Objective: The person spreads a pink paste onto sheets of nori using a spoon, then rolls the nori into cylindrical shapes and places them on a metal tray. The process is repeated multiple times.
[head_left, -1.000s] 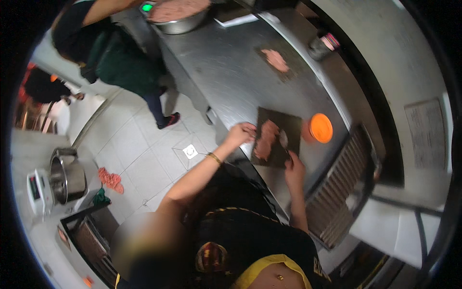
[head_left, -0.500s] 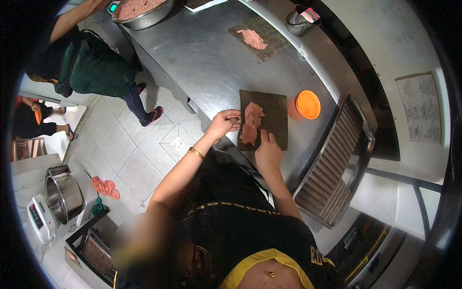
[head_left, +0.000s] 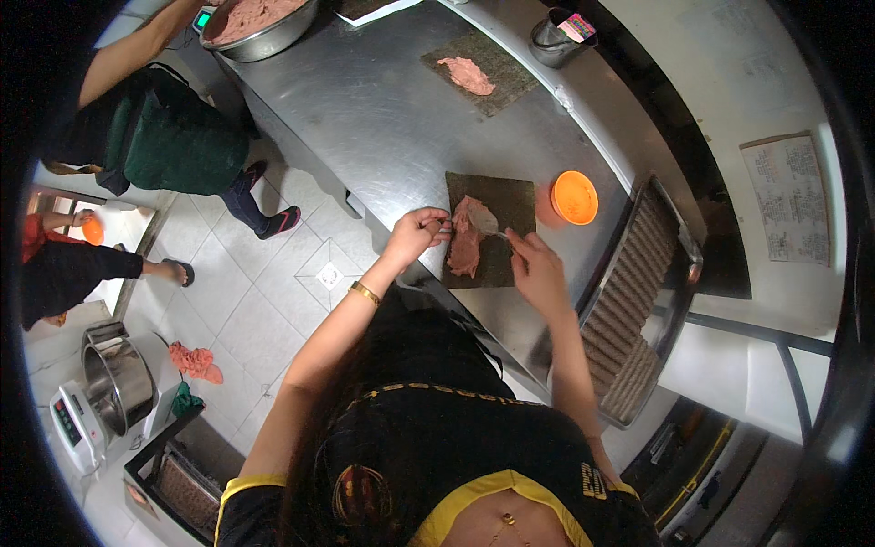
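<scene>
A dark green seaweed sheet [head_left: 512,196] lies on the steel table, with a long strip of pink paste [head_left: 464,253] along its left part. My right hand [head_left: 540,269] grips a metal spoon [head_left: 486,221], its bowl over the upper part of the paste. At the sheet's left edge, my left hand [head_left: 415,239] is closed, thumb and fingertips pinching the edge beside the paste. An orange tub [head_left: 574,198] stands right of the sheet. Farther up the table is a second seaweed sheet [head_left: 503,91] carrying a smaller patch of pink paste [head_left: 467,76].
A ridged metal tray [head_left: 696,264] sits at the right. A large steel bowl [head_left: 303,29] of pink paste stands at the far left end, near a co-worker [head_left: 182,150]. A dark bucket [head_left: 550,47] is at the back edge. Another person [head_left: 77,273] shows at far left.
My right hand has drawn back to the right and the spoon now shows over the paste. My left hand stays by the sheet's edge. The person at far left has moved farther into view.
</scene>
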`<action>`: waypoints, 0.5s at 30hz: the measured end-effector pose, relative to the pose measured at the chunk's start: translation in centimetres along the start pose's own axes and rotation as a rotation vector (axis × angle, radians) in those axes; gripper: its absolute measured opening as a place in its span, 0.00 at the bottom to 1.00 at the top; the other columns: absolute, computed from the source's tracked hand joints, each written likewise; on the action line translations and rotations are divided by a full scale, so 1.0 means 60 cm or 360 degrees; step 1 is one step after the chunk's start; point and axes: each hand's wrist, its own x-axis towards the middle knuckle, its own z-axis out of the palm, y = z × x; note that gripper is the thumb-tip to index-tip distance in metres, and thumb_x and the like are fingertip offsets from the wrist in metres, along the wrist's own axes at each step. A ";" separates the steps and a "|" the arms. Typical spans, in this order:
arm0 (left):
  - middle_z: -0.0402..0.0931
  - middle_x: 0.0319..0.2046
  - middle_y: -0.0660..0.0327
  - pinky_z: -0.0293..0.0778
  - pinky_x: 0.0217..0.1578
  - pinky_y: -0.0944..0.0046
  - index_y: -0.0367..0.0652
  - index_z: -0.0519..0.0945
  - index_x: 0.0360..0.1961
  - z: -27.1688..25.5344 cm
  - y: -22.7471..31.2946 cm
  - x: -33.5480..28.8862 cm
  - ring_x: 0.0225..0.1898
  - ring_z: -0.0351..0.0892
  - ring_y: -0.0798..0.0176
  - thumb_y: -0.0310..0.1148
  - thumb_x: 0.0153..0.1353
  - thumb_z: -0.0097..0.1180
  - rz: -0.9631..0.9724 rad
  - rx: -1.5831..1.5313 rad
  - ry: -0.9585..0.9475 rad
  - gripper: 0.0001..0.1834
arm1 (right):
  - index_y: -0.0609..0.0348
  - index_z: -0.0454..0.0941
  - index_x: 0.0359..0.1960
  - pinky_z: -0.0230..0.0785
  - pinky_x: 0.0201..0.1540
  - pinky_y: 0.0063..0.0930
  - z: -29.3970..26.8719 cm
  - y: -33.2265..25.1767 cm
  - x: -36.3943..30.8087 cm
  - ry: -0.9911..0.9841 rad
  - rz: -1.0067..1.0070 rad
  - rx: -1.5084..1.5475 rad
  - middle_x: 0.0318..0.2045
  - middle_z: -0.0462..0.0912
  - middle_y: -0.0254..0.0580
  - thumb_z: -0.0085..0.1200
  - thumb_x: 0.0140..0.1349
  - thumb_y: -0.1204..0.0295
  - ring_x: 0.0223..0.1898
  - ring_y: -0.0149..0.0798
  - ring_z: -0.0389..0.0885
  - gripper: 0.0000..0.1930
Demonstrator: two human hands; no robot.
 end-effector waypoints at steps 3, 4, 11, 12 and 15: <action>0.80 0.41 0.58 0.75 0.37 0.71 0.32 0.74 0.50 -0.003 -0.009 0.019 0.39 0.81 0.68 0.22 0.64 0.44 0.0186 0.0220 0.0072 0.14 | 0.50 0.78 0.50 0.70 0.39 0.42 -0.040 0.029 0.018 -0.0064 -0.0207 -0.0210 0.32 0.75 0.47 0.49 0.54 0.79 0.35 0.50 0.77 0.20; 0.80 0.40 0.59 0.75 0.37 0.73 0.33 0.74 0.50 -0.002 -0.007 0.022 0.39 0.80 0.70 0.23 0.65 0.44 0.0234 0.0259 0.0100 0.14 | 0.50 0.79 0.50 0.70 0.39 0.42 -0.046 0.037 0.026 -0.0107 -0.0270 -0.0302 0.33 0.75 0.46 0.49 0.54 0.79 0.35 0.50 0.77 0.20; 0.80 0.40 0.62 0.73 0.37 0.75 0.34 0.74 0.51 0.004 0.006 0.035 0.37 0.77 0.74 0.23 0.66 0.44 0.0293 0.0097 0.0176 0.14 | 0.48 0.80 0.48 0.70 0.48 0.38 -0.014 0.063 0.097 -0.0179 -0.0587 -0.0649 0.38 0.79 0.36 0.48 0.49 0.78 0.43 0.43 0.77 0.22; 0.80 0.39 0.62 0.73 0.37 0.75 0.34 0.74 0.51 0.003 0.005 0.036 0.37 0.77 0.75 0.23 0.66 0.44 0.0283 0.0063 0.0173 0.14 | 0.48 0.80 0.48 0.69 0.48 0.38 -0.010 0.066 0.108 -0.0167 -0.0609 -0.0655 0.38 0.79 0.36 0.48 0.49 0.78 0.43 0.43 0.77 0.22; 0.79 0.38 0.63 0.72 0.37 0.76 0.35 0.74 0.51 0.001 0.002 0.040 0.36 0.76 0.76 0.23 0.66 0.44 0.0291 0.0044 0.0162 0.14 | 0.48 0.80 0.47 0.69 0.48 0.37 -0.003 0.067 0.139 -0.0179 -0.0655 -0.0665 0.39 0.79 0.37 0.48 0.49 0.78 0.44 0.42 0.77 0.22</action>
